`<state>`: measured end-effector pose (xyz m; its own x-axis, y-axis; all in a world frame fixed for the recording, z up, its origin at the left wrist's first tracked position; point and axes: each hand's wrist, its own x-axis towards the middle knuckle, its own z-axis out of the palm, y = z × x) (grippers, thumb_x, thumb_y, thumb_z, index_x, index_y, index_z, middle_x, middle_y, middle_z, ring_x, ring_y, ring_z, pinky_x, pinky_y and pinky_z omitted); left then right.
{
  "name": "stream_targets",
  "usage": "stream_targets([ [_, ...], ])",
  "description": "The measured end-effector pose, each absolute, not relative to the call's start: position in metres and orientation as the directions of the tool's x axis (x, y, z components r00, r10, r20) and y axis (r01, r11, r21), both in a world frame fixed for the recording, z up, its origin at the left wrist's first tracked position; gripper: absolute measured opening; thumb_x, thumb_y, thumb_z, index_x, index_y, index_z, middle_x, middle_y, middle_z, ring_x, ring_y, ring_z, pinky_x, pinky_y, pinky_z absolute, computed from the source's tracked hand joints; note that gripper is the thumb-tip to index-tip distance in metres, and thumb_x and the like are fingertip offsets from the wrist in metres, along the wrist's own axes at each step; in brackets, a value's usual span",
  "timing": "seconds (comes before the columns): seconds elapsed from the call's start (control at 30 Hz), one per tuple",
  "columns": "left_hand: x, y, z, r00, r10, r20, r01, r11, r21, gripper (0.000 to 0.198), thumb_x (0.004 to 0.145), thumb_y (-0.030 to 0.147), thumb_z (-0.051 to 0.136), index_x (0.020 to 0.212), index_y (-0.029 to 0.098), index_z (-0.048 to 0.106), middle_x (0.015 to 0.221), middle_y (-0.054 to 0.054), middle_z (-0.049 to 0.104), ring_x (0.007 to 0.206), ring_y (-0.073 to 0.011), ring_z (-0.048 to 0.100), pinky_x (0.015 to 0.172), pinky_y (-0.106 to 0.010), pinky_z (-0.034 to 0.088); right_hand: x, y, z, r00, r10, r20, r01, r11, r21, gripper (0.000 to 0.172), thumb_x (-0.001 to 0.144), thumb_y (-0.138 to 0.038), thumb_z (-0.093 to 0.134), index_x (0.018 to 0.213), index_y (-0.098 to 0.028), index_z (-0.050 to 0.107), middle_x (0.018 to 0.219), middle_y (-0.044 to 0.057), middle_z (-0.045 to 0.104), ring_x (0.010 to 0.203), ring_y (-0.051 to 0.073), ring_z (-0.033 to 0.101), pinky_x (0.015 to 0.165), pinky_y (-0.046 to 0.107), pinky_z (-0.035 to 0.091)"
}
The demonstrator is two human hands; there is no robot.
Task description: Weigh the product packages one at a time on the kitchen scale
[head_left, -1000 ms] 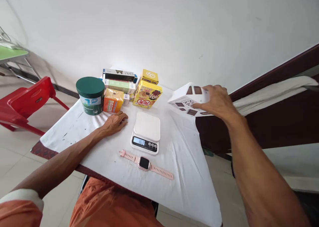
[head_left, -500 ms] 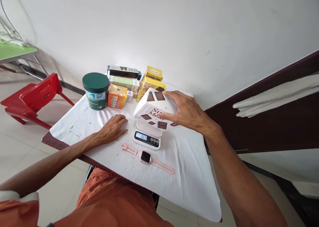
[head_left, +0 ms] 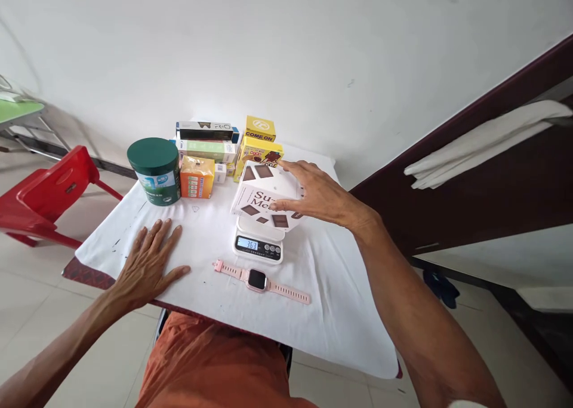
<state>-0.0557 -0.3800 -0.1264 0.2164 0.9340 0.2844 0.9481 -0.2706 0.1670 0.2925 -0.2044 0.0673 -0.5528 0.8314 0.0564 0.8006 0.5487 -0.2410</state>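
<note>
White box [head_left: 268, 187] in the right hand [head_left: 320, 196], over the digital scale [head_left: 258, 247].
Thumb and fingers grip the box from its right side; whether box and scale touch cannot be told. A pink watch [head_left: 256, 280] lies just in front of the scale. The left hand [head_left: 150, 261] lies flat, fingers spread wide, on the white cloth [head_left: 340, 324].

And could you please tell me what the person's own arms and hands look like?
The left hand and right hand are bare, with no gloves, rings or bracelets visible. Both forearms are uncovered. A small white edge, probably a sleeve cuff, shows at the right arm's lower end; no left sleeve is in view.
</note>
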Motion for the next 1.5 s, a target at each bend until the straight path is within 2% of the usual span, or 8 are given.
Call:
stream_targets([
  [0.17,-0.036,-0.420,-0.105,0.361,0.889,0.283,0.861,-0.434,0.266,0.091,0.094,0.064,0.058,0.167,0.029,0.016,0.167,-0.015,0.035,0.150,-0.0377,0.042,0.120,-0.060,0.038,0.311,-0.206,0.072,-0.515,0.849,0.117,0.812,0.527,-0.252,0.088,0.079,-0.065,0.075,0.153,-0.026,0.047,0.151,0.014,0.054,0.141,0.041,0.047,0.115,0.061,0.040],
  [0.3,-0.007,-0.414,-0.085,0.329,0.880,0.344,0.765,-0.461,0.450,0.068,0.097,0.046,0.060,0.159,0.035,0.035,0.148,-0.013,0.057,0.131,-0.0325,0.059,0.103,-0.049,0.055,0.313,-0.206,0.075,-0.510,0.836,0.202,0.794,0.547,-0.263,0.084,0.079,-0.068,0.073,0.149,-0.026,0.052,0.147,0.013,0.057,0.140,0.039,0.049,0.116,0.060,0.040],
  [0.4,0.019,-0.387,-0.087,0.278,0.871,0.404,0.738,-0.463,0.491,0.047,0.099,0.039,0.059,0.144,0.028,0.053,0.131,-0.014,0.064,0.117,-0.0300,0.064,0.098,-0.047,0.056,0.308,-0.209,0.074,-0.514,0.825,0.235,0.781,0.563,-0.271,0.081,0.079,-0.066,0.075,0.147,-0.027,0.053,0.144,0.013,0.059,0.136,0.039,0.052,0.114,0.062,0.042],
  [0.57,0.047,-0.360,-0.102,0.067,0.905,0.421,0.722,-0.335,0.605,0.039,0.101,0.036,0.055,0.138,0.024,0.054,0.123,-0.012,0.064,0.108,-0.0256,0.067,0.090,-0.042,0.059,0.302,-0.215,0.076,-0.524,0.807,0.274,0.756,0.588,-0.288,0.076,0.082,-0.066,0.073,0.147,-0.030,0.053,0.142,0.011,0.060,0.134,0.038,0.054,0.112,0.062,0.044],
  [0.7,0.047,-0.377,-0.100,-0.055,0.917,0.396,0.692,-0.251,0.677,0.027,0.103,0.035,0.052,0.127,0.023,0.057,0.098,-0.005,0.064,0.076,-0.0161,0.064,0.066,-0.029,0.056,0.296,-0.213,0.073,-0.520,0.817,0.249,0.774,0.574,-0.267,0.083,0.078,-0.066,0.076,0.148,-0.028,0.052,0.145,0.013,0.059,0.137,0.040,0.051,0.113,0.063,0.043],
  [0.97,0.049,-0.412,-0.114,0.272,0.852,0.448,0.786,-0.466,0.408,0.033,0.107,0.025,0.039,0.080,0.022,0.057,0.069,-0.001,0.059,0.059,-0.0135,0.056,0.058,-0.029,0.046,0.269,-0.207,0.056,-0.593,0.782,0.193,0.752,0.624,-0.215,0.075,0.076,-0.051,0.077,0.144,-0.028,0.056,0.138,0.012,0.064,0.127,0.042,0.060,0.105,0.065,0.050],
  [1.23,0.052,-0.411,-0.118,0.279,0.837,0.470,0.812,-0.467,0.350,0.030,0.106,0.023,0.041,0.080,0.023,0.055,0.070,-0.002,0.061,0.059,-0.0146,0.057,0.058,-0.032,0.044,0.209,-0.255,0.102,-0.789,0.541,0.291,0.474,0.838,-0.271,0.077,0.075,-0.046,0.085,0.145,-0.035,0.055,0.138,0.006,0.063,0.129,0.038,0.059,0.110,0.064,0.048],
  [1.5,0.053,-0.408,-0.118,0.234,0.823,0.518,0.801,-0.465,0.377,0.026,0.104,0.021,0.045,0.079,0.023,0.051,0.069,-0.001,0.061,0.057,-0.0152,0.060,0.056,-0.031,0.044,0.129,-0.253,0.042,-0.882,0.412,0.227,0.360,0.902,-0.239,0.064,0.076,-0.043,0.084,0.132,-0.023,0.059,0.132,0.013,0.066,0.128,0.033,0.058,0.113,0.049,0.048],
])
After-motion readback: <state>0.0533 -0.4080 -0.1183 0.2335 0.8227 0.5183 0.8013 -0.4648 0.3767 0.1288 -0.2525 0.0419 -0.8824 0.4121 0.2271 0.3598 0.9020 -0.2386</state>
